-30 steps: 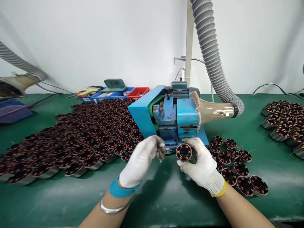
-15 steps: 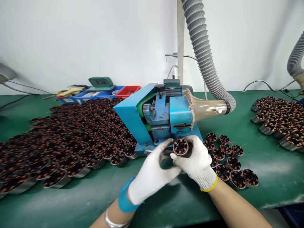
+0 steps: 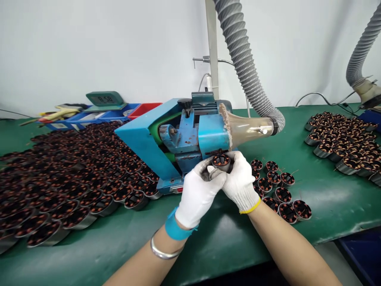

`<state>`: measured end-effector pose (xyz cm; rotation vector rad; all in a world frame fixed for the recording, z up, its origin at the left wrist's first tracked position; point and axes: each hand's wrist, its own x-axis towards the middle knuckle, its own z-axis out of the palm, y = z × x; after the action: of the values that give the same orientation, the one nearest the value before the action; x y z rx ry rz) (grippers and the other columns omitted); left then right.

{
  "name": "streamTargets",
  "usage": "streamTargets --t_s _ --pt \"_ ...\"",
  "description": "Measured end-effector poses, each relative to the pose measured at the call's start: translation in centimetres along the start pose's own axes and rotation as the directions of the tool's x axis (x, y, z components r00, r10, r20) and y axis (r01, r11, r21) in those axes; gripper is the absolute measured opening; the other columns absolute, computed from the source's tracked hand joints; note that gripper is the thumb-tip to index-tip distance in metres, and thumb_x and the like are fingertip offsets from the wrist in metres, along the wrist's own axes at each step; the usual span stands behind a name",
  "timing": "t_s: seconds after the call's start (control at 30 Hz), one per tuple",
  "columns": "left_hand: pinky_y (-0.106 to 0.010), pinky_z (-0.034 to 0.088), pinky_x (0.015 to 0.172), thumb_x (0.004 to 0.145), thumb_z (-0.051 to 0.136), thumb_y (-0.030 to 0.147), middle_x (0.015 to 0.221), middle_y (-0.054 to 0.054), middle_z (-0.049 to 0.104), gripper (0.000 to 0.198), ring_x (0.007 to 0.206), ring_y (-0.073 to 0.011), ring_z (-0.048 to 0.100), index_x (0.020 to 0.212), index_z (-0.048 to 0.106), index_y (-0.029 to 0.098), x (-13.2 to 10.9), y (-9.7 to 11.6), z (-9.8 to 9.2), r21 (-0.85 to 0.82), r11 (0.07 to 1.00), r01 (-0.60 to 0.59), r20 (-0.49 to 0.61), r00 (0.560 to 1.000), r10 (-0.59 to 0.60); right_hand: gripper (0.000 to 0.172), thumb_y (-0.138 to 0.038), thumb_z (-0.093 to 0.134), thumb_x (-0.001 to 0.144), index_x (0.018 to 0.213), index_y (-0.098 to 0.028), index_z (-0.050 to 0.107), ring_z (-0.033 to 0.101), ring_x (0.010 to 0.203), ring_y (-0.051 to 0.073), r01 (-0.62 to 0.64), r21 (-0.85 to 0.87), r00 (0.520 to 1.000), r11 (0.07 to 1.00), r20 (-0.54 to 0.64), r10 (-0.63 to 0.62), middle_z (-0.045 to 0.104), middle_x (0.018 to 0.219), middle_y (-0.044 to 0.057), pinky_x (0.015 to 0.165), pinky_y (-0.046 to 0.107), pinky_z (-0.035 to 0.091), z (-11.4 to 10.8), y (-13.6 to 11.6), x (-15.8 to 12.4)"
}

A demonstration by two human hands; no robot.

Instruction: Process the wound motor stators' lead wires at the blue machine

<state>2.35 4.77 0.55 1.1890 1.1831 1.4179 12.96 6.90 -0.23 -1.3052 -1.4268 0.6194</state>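
Between my gloved hands is a motor stator (image 3: 221, 161), a round metal ring with copper windings and a dark inside. My left hand (image 3: 202, 184) closes round its left and near side, thumb against the front. From the right, my right hand (image 3: 240, 178) grips the same stator, its fingers partly hidden behind it. The stator is up against the lower front of a blue belt-driven machine (image 3: 212, 137), below a slot in its housing. A tan translucent funnel (image 3: 247, 131) joins that housing to a grey hose (image 3: 242, 51).
Many stators (image 3: 74, 190) crowd the green table (image 3: 119, 246) at left; a smaller group (image 3: 274, 184) stands right of my hands. More stators (image 3: 342, 143) lie far right. Blue bins (image 3: 110, 115), a red bin (image 3: 144, 109) and a digital clock (image 3: 104, 99) are behind.
My hands have moved the stator up to the machine's slot. My left hand, loosely apart from it before, has closed onto it. The whole view has shifted a little.
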Motion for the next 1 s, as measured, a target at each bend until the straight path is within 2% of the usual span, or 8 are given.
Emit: streamTargets --t_s 0.13,0.4,0.63,0.73,0.8,0.87,0.93,1.0 --pt "-0.035 0.055 0.086 0.06 0.077 0.026 0.1 -0.007 0.074 0.052 0.092 -0.0236 0.069 0.109 0.066 0.013 0.0 -0.2 0.0 0.036 0.998 -0.05 0.001 0.999 0.05 0.041 -0.034 0.075 0.06 0.094 -0.019 0.057 0.064 0.081 0.022 0.062 -0.019 0.998 0.998 -0.021 -0.063 0.065 0.09 0.006 0.075 0.035 0.054 0.1 0.3 -0.2" --pt "-0.034 0.054 0.088 0.065 0.076 0.031 0.104 -0.007 0.074 0.049 0.096 -0.023 0.069 0.109 0.066 0.013 0.3 -0.5 0.1 -0.007 0.998 -0.065 -0.015 0.998 0.064 0.04 -0.034 0.074 0.059 0.092 -0.019 0.056 0.063 0.08 0.022 0.055 -0.039 0.997 0.998 -0.044 -0.056 0.064 0.089 0.006 0.074 0.035 0.053 0.3 -0.1 -0.2" --pt "-0.04 0.052 0.091 0.068 0.072 0.031 0.1 -0.009 0.073 0.039 0.096 -0.0259 0.067 0.101 0.066 0.013 0.2 -0.6 0.2 0.127 0.987 -0.102 -0.042 0.993 0.108 0.037 -0.034 0.073 0.063 0.092 -0.018 0.057 0.063 0.083 0.023 0.017 -0.025 0.998 1.0 -0.057 -0.019 0.064 0.089 0.006 0.077 0.036 0.052 0.2 -0.2 -0.7" --pt "-0.041 0.051 0.094 0.065 0.072 0.023 0.105 -0.009 0.07 0.042 0.102 -0.0264 0.065 0.105 0.062 0.016 -0.9 -0.6 -0.6 0.153 0.981 -0.122 -0.01 0.992 0.125 0.04 -0.031 0.076 0.063 0.098 -0.02 0.06 0.063 0.087 0.022 0.037 0.04 0.998 0.999 0.058 -0.039 0.064 0.094 0.005 0.08 0.036 0.052 -0.7 0.0 -1.7" --pt "-0.041 0.049 0.098 0.063 0.074 0.02 0.117 -0.01 0.067 0.054 0.111 -0.0272 0.062 0.115 0.059 0.018 -1.7 -0.5 -1.5 0.038 0.995 -0.09 0.121 0.989 0.084 0.041 -0.028 0.076 0.066 0.104 -0.022 0.062 0.062 0.097 0.022 0.089 0.155 0.978 0.984 0.175 -0.116 0.063 0.103 0.005 0.088 0.036 0.05 -1.5 0.1 -2.1" --pt "-0.041 0.047 0.101 0.063 0.077 0.025 0.126 -0.011 0.063 0.063 0.117 -0.0287 0.058 0.123 0.058 0.02 -2.2 -0.4 -2.4 -0.136 0.991 0.007 0.265 0.964 0.029 0.047 -0.027 0.076 0.068 0.112 -0.022 0.062 0.059 0.107 0.023 0.095 0.288 0.94 0.953 0.289 -0.181 0.059 0.113 0.005 0.096 0.037 0.048 -2.3 0.2 -2.1" --pt "-0.041 0.047 0.102 0.064 0.078 0.03 0.127 -0.012 0.062 0.06 0.118 -0.0301 0.058 0.121 0.06 0.02 -2.4 -0.1 -3.0 -0.239 0.966 0.097 0.329 0.944 -0.013 0.054 -0.027 0.076 0.068 0.119 -0.023 0.06 0.056 0.113 0.025 0.019 0.344 0.899 0.939 0.404 -0.166 0.057 0.12 0.006 0.1 0.039 0.045 -2.9 0.1 -1.7" --pt "-0.041 0.048 0.101 0.066 0.078 0.029 0.122 -0.013 0.066 0.051 0.114 -0.0301 0.061 0.114 0.064 0.018 -2.3 0.2 -3.0 -0.239 0.963 0.127 0.309 0.95 -0.049 0.063 -0.026 0.078 0.065 0.125 -0.022 0.056 0.058 0.111 0.026 -0.113 0.361 0.869 0.926 0.487 -0.084 0.058 0.121 0.007 0.096 0.04 0.048 -3.3 0.1 -1.3"
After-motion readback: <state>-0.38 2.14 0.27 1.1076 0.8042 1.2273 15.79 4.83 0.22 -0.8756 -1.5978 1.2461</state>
